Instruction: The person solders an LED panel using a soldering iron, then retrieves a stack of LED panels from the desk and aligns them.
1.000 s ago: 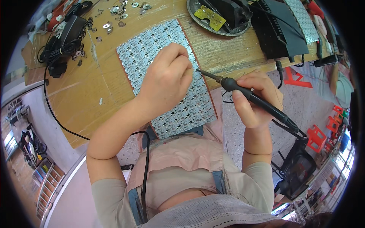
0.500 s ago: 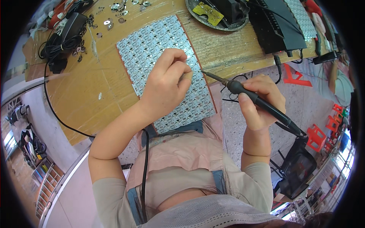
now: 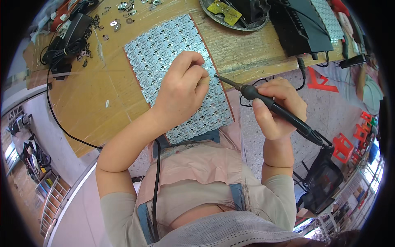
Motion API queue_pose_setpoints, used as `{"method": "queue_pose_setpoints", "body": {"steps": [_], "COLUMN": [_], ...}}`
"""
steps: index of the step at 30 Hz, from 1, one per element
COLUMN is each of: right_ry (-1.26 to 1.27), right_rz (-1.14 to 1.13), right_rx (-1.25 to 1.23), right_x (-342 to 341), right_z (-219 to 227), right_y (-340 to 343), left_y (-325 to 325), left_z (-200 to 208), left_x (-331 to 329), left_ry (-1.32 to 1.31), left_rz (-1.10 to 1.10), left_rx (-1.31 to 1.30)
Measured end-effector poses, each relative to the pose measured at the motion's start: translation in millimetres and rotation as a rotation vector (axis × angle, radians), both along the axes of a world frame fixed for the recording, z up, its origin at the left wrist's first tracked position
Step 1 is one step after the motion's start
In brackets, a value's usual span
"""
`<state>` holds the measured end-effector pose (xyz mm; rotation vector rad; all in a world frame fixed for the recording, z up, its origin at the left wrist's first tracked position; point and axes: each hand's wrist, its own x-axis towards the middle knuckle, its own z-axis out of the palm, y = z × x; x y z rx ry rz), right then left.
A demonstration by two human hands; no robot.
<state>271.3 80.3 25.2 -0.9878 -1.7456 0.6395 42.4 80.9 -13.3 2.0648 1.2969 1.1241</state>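
A panel of small silvery circuit boards (image 3: 154, 45) with reddish-brown edges lies on the wooden table, its near end reaching over the table edge to my lap. My left hand (image 3: 183, 88) rests over the panel's middle, fingers curled in a pinch. Whatever sits between those fingertips is too small or hidden to make out. In my right hand (image 3: 282, 107) is a black soldering iron (image 3: 284, 115), held like a pen. Its thin tip points left and ends over the panel's right part, close to my left fingers; whether it touches the panel I cannot tell.
A round dish (image 3: 247, 28) with a yellow sponge (image 3: 225, 12) stands at the back, beside a black box (image 3: 302, 33) with cables. Small metal discs (image 3: 116, 24) lie scattered at the far left, near a black adapter (image 3: 78, 31) with coiled cord. Red stools (image 3: 342, 148) stand at right.
The soldering iron has moved slightly left with my right hand, bringing its tip further over the panel and nearer my left fingers. My left hand has hardly moved.
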Motion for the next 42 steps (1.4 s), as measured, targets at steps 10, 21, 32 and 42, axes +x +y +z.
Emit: {"method": "queue_pose_setpoints", "body": {"steps": [10,21,32,42], "right_ry": [0.016,-0.005,0.031,0.014], "right_rz": [-0.052,-0.031,-0.055,-0.047], "right_rx": [-0.007,0.000,-0.014,-0.018], "right_x": [7,5,15,14], "right_z": [3,3,5,1], "right_y": [-14,-16,-31,-32], "left_y": [-7,-3,-24,-25], "left_z": [6,15,10,6], "left_x": [6,6,7,11], "left_ry": [0.054,0.135,0.016,0.057], "left_rz": [-0.055,-0.083,-0.055,-0.116], "left_rx": [-0.021,-0.001,-0.015,-0.016]}}
